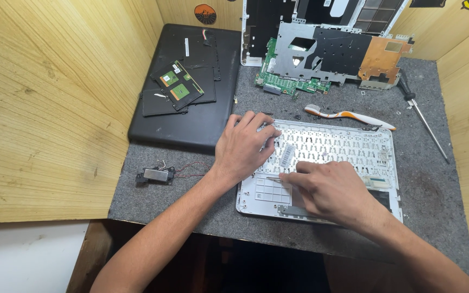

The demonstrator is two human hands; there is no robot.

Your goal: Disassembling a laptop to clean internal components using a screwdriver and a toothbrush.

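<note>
1. On the near edge of the grey felt mat (441, 201) lies the white plastic laptop palmrest shell (327, 163), underside up. The left hand (243, 145) presses flat on its far-left corner, fingers spread and clamped on nothing.
2. The right hand (332, 191) pinches a thin metal tool (274, 178) at the shell's near-left part. I judge that small, steady force is best, with the left hand keeping the shell from sliding.
3. Near the far edge lie the orange-white toothbrush (348, 114), the long screwdriver (424, 122) and the green circuit board with metal frame (327, 59); the black laptop cover (191, 87) is at the left. Nothing blocks the hands.
</note>
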